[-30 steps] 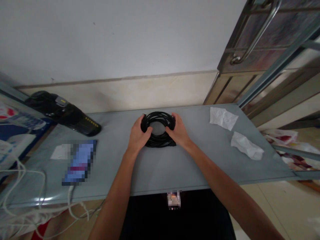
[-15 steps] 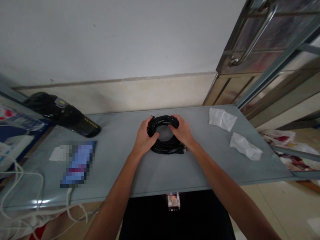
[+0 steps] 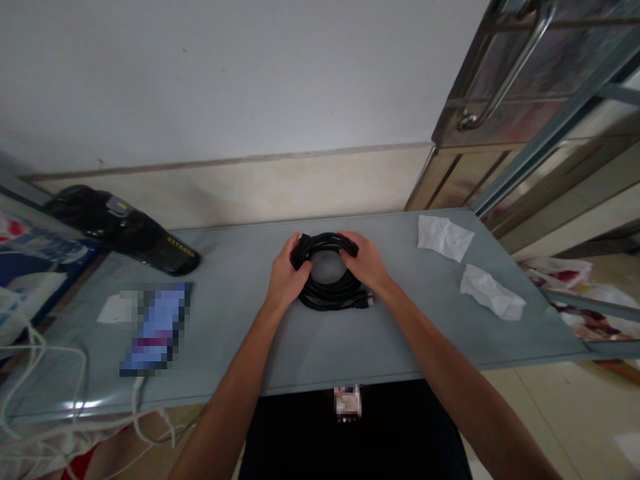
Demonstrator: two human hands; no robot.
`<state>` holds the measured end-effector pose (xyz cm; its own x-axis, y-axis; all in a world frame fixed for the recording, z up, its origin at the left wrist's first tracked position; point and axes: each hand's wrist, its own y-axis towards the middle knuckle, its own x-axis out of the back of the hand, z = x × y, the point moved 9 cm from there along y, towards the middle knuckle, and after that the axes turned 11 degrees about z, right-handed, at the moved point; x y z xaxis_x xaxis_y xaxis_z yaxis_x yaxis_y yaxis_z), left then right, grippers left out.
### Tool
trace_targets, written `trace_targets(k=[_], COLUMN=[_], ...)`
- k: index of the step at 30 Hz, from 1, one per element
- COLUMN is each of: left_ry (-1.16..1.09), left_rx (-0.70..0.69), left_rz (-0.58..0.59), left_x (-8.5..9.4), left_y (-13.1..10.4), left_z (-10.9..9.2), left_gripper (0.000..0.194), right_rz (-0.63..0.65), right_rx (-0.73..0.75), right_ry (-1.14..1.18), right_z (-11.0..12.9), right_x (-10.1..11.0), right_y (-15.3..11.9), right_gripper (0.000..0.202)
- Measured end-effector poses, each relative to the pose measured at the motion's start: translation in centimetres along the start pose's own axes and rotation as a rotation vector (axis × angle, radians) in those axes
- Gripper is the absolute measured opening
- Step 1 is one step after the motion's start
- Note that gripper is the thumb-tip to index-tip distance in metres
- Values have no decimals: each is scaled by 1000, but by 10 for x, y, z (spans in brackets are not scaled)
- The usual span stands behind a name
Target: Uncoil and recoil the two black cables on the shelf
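Observation:
A black cable (image 3: 330, 295) is wound into a round coil of several loops, lying on the grey tabletop (image 3: 340, 347) in the middle of the view. Its metal-tipped plug (image 3: 369, 302) pokes out at the lower right of the coil. My left hand (image 3: 289, 273) grips the coil's left side, with the thumb on the inner edge and the fingers round the outside. On the upper right side, my right hand (image 3: 366, 260) is closed on the loops, its thumb inside the ring. The fingers behind the cable are partly hidden.
Two crumpled white papers (image 3: 445, 238) (image 3: 493, 292) lie on the right of the table. At the left are a black handheld vacuum (image 3: 130, 230) and a pixelated blue device (image 3: 157, 327). White cables (image 3: 83, 360) hang at the lower left. A wall stands behind.
My left hand has shifted slightly, its thumb drawn a little to the left along the coil. The right hand and the coil stay in almost the same place.

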<state>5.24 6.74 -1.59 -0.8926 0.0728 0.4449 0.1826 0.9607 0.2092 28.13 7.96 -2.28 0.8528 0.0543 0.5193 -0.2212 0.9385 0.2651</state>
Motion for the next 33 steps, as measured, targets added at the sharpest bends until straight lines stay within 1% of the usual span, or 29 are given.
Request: trace_targets(k=[6,11,13,17,19,23,26,30,33], left_ry=[27,14,22,45,49,12,-91,-328,-514], left_rx=[-32,-70,-85,-83,-98,-133,-129,-62,-17], left_rz=[20,-10,-4,26,31,-13,-68,-142,-242], left_x=[-2,1,0,-4,-5,-1,6,17,27], left_y=[-2,-2,0,3,3,1,1,4,4], left_z=[0,-6,-8,-6,-7,-12,-13,-4,6], left_gripper=[72,71,69,65,63,49,41,38,34], right_rz=[-25,-70,-69,-36,-30,-39,-110,-274,-387], right_rx=[27,90,78,14,11,32,26,-20,-54], right_ry=[-6,47,49,34,36,68,135,318,450], right_z=[5,14,12,-2,-5,-5,-3,-12,-23], right_x=[-1,5,4,-1,-2,-2,4,18,31], right_y=[-1,-4,-3,0,0,0,-1,-1,-2], right_gripper=[48,45,44,46,48,43,36,43,45])
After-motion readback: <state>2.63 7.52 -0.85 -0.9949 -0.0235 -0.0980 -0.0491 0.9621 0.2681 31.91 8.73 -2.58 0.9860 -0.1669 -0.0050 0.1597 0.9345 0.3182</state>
